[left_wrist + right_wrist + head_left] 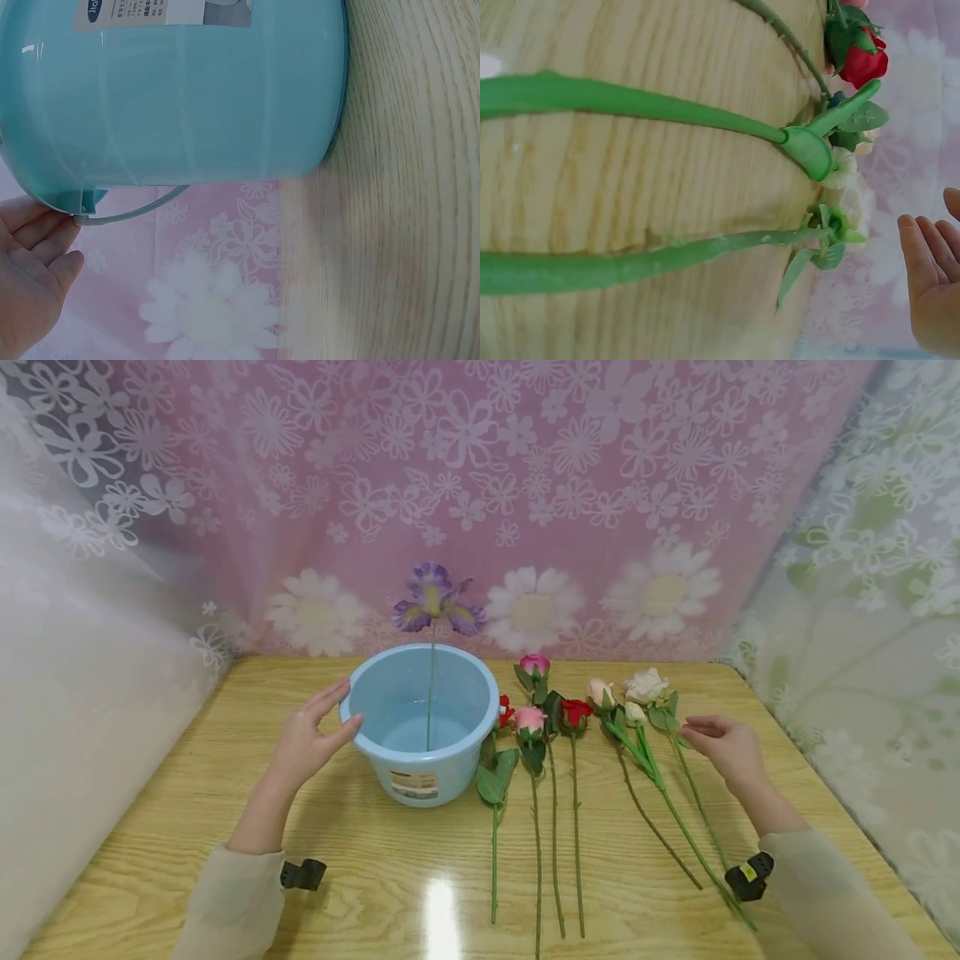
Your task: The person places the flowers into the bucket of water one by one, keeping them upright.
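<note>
Left hand (306,739): fingers extended, touching rim of blue bucket (457,770), which sits at their 3 o'clock. Right hand (726,752): fingers loose, ungrasping; white rose (647,683) near, 10 o'clock.

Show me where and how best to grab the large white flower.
I'd pinch the large white flower by its slim stem, just below the leaves, coming from the right, near the right hand. There the stem seems clear; lower down it nears that of the white bud.

2 forearms (236,893) forward, well apart. Left hand (309,737): fingers extended, thumb spread. Right hand (725,750): fingers nearly straight, together.
</note>
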Motion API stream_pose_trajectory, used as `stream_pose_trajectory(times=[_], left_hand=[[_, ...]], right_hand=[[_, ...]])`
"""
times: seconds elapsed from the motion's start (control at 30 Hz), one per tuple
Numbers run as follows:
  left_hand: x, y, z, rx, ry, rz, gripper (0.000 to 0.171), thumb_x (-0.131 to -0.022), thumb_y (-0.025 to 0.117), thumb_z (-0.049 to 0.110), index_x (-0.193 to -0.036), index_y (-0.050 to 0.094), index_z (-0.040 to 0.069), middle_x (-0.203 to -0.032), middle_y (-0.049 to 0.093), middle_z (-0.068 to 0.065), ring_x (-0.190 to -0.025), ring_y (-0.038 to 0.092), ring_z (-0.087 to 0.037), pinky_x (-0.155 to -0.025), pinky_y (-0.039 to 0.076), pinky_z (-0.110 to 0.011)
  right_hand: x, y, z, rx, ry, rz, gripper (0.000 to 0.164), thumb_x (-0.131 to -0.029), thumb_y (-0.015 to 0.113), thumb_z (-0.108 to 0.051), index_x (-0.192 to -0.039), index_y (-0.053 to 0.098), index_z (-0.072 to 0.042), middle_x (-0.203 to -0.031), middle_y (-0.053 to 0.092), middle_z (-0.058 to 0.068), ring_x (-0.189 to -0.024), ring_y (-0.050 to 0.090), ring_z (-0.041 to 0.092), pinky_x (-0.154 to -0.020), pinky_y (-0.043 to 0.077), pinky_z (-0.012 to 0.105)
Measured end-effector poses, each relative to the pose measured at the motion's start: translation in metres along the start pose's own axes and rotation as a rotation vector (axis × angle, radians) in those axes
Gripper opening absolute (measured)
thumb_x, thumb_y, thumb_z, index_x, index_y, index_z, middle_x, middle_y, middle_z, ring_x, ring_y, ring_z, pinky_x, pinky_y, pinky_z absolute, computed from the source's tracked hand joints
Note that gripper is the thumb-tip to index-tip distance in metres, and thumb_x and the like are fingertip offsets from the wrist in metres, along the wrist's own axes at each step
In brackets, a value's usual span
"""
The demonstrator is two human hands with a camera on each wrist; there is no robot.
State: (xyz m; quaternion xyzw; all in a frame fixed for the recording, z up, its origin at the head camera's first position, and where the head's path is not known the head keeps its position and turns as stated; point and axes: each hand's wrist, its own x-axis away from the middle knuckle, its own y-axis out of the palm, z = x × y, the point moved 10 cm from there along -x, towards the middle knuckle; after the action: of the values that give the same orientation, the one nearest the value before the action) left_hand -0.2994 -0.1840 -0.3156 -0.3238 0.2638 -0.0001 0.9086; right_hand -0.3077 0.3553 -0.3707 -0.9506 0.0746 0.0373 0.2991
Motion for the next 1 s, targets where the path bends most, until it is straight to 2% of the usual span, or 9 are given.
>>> stream_pose_trajectory(times=[0.1,0.17,0.27,0.4,0.57,0.8,1.0], left_hand=[[-0.001,0.0,0.0,0.004,-0.003,-0.002,0.055,-0.082,0.063,0.025,-0.126,0.046,-0.003,-0.131,0.041,-0.02,-0.12,0.034,-0.038,-0.092,0.031,-0.056],[-0.001,0.0,0.001,0.005,-0.001,-0.006,0.055,-0.082,0.063,0.025,-0.126,0.046,-0.003,-0.13,0.041,-0.02,-0.12,0.034,-0.038,-0.092,0.031,-0.056],[-0.002,0.0,0.001,0.007,-0.002,-0.012,0.055,-0.082,0.063,0.026,-0.127,0.046,-0.003,-0.131,0.041,-0.02,-0.12,0.034,-0.038,-0.091,0.031,-0.057],[-0.002,0.001,0.001,0.007,-0.011,-0.017,0.055,-0.082,0.063,0.026,-0.127,0.046,-0.002,-0.131,0.041,-0.02,-0.121,0.034,-0.037,-0.091,0.031,-0.057],[0.0,0.001,-0.001,-0.001,-0.011,-0.012,0.055,-0.082,0.063,0.025,-0.126,0.046,-0.003,-0.13,0.042,-0.019,-0.121,0.034,-0.037,-0.092,0.031,-0.056],[0.0,0.0,0.0,0.009,-0.004,-0.006,0.055,-0.082,0.063,0.024,-0.126,0.046,-0.003,-0.13,0.042,-0.02,-0.121,0.034,-0.037,-0.092,0.031,-0.056],[0.001,0.0,-0.001,0.01,-0.017,-0.009,0.056,-0.082,0.064,0.026,-0.127,0.046,-0.002,-0.131,0.041,-0.017,-0.122,0.034,-0.035,-0.093,0.031,-0.055]], right_hand=[[-0.001,0.003,0.007,-0.021,0.03,-0.031,0.051,-0.086,0.058,-0.027,-0.119,0.047,0.011,-0.081,0.055,-0.021,-0.073,0.055,-0.007,-0.068,0.049,0.017],[-0.001,0.005,0.011,-0.041,0.05,-0.05,0.053,-0.087,0.057,-0.025,-0.12,0.045,0.013,-0.084,0.056,-0.017,-0.075,0.055,-0.006,-0.071,0.05,0.021],[-0.001,0.008,0.019,-0.069,0.091,-0.085,0.054,-0.088,0.056,-0.023,-0.122,0.041,0.016,-0.096,0.058,0.001,-0.075,0.055,-0.006,-0.075,0.049,0.025],[0.0,0.011,0.031,-0.04,0.139,-0.124,0.053,-0.088,0.054,-0.021,-0.122,0.039,0.017,-0.11,0.051,0.022,-0.074,0.053,-0.008,-0.077,0.049,0.027],[0.0,0.013,0.045,-0.005,0.168,-0.155,0.052,-0.088,0.054,-0.02,-0.121,0.04,0.018,-0.108,0.053,0.024,-0.074,0.053,-0.007,-0.076,0.049,0.028],[0.001,0.02,0.056,-0.009,0.185,-0.202,0.054,-0.089,0.053,-0.021,-0.121,0.039,0.019,-0.112,0.049,0.029,-0.075,0.053,-0.005,-0.076,0.049,0.029],[0.004,0.028,0.059,-0.006,0.212,-0.258,0.057,-0.09,0.051,-0.023,-0.124,0.034,0.019,-0.121,0.04,0.034,-0.086,0.056,0.004,-0.078,0.048,0.028]])
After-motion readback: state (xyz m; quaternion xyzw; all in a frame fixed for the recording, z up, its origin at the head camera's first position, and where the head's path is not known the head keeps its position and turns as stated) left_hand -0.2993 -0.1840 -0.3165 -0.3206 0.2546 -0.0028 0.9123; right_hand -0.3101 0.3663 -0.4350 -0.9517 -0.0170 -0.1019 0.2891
